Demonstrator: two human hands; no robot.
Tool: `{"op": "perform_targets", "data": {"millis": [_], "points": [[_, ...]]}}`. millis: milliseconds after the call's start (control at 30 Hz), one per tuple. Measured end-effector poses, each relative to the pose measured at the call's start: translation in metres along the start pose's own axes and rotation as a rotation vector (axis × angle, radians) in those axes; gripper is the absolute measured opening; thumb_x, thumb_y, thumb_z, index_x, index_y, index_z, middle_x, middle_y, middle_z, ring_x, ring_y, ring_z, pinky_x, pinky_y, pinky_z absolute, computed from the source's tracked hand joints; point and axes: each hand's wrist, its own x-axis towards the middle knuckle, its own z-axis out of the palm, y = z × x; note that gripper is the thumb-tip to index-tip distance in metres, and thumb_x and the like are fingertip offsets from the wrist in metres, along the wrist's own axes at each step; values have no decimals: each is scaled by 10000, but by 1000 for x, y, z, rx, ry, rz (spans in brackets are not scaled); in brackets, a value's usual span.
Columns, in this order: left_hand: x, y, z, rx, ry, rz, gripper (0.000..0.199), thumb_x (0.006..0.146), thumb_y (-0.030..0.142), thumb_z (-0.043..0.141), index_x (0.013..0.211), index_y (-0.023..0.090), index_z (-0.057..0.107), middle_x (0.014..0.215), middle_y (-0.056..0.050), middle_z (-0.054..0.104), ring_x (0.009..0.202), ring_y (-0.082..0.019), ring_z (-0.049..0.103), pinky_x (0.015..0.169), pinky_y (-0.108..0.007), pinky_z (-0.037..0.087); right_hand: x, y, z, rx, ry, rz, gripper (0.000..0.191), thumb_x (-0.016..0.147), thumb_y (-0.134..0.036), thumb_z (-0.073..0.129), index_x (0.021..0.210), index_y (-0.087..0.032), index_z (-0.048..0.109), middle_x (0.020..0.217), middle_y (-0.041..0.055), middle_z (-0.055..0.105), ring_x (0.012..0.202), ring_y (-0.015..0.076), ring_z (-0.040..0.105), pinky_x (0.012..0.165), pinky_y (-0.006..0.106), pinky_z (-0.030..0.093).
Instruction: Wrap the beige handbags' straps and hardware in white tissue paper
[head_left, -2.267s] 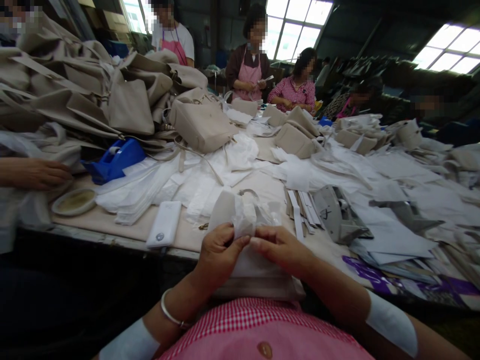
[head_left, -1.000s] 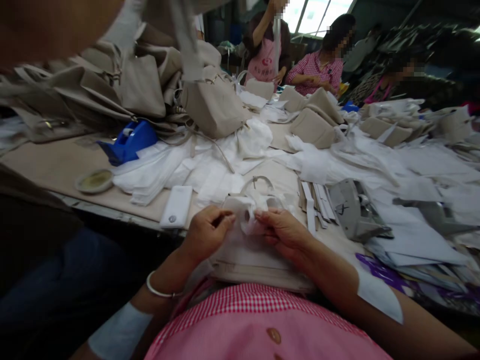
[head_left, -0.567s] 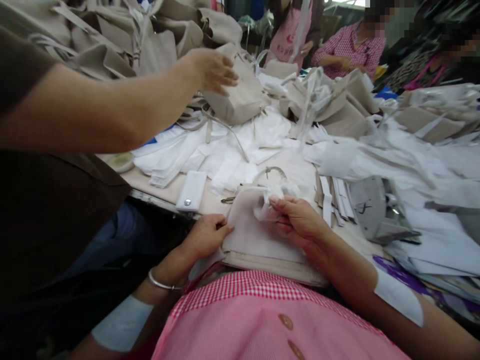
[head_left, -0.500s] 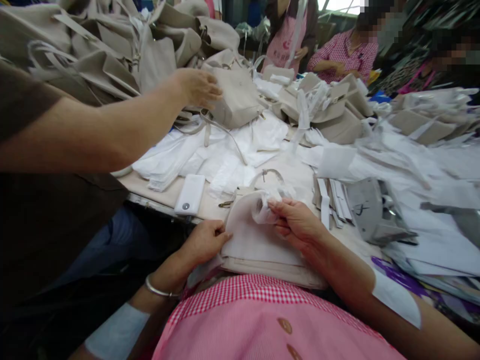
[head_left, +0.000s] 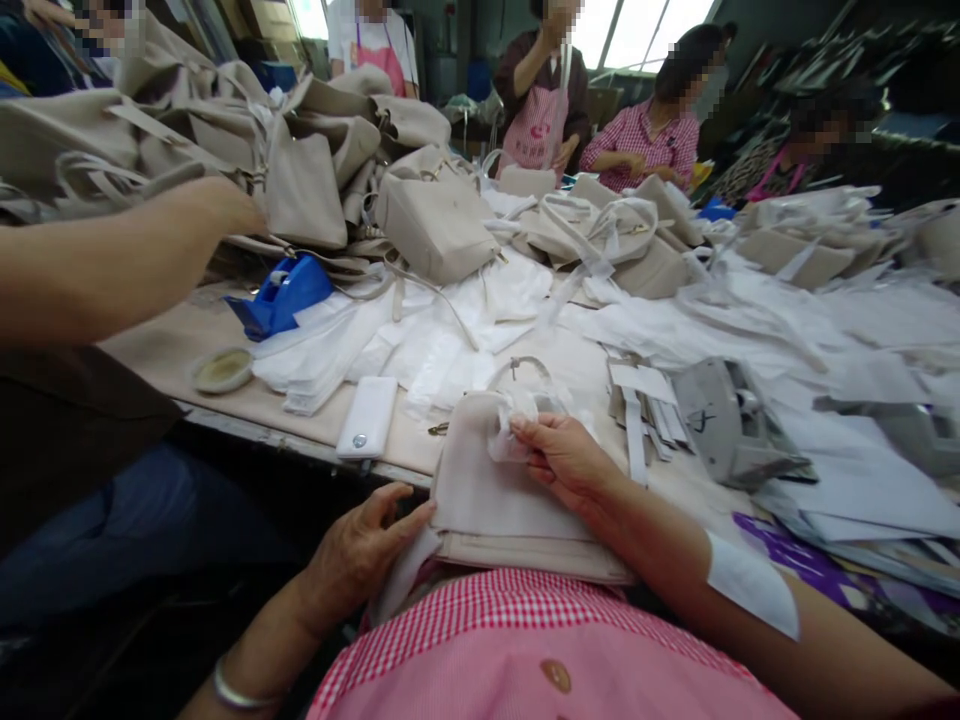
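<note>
"What's the right hand [head_left: 566, 460] doing?"
"Its grip pinches some thin wrap [head_left: 504, 442] near the top of the beige bag [head_left: 502, 495]. Handling that wrap seems the step in hand."
"And the left hand [head_left: 360, 545]?"
"Loose, fingers parted by the bag's left edge; touching or not, I can't tell."
"Where's the bag?"
"At the near edge of the bench [head_left: 169, 340]."
"Next move?"
"Calls for a steadied bag and gentle fingers, I'd judge."

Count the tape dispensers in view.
2 clear: a blue one beside the handbag pile, a grey one right of the nearest handbag. A farther grey shape and blue shape are unclear; others may be hidden.
</note>
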Motion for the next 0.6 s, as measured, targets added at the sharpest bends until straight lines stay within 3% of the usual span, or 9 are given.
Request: {"op": "perform_targets", "data": {"millis": [200, 333, 467, 600], "points": [[38, 9, -27, -250, -44, 98, 481, 888, 117, 539, 1317, 331, 575, 1314, -107, 417, 773, -107, 523, 699, -265, 523, 1, 4, 3, -26, -7, -19, 367, 649, -413, 800, 679, -155, 540, 502, -53, 494, 372, 12, 215, 361, 185, 102], [72, 13, -40, -411, -189, 162, 326, 906, 133, 514, 1169, 246, 668, 1192, -102, 557, 864, -142, 582, 790, -286, 497, 3, 5, 3, -32, -15, -34, 343, 684, -407, 769, 682, -160, 532, 502, -54, 494, 366, 14, 212, 358, 186, 101], [96, 19, -40, -581, -298, -25, 197, 928, 201, 492, 921, 167, 686, 887, -45, 620, 815, -141, 594, 728, -250, 468, 4, 6, 4, -45, 18, -36, 337, 688, -407, 762, 689, -161, 532, 509, -57, 489, 366, 19, 242, 351, 180, 127], [108, 28, -37, -525, -301, -193, 320, 904, 280, 539, 606, 164, 540, 751, 0, 538, 703, -119, 529, 649, -239, 409, 4, 8, 8, -20, 66, -45, 353, 668, -388, 771, 659, -181, 485, 478, -95, 405, 357, 22, 253, 343, 173, 138]]}}
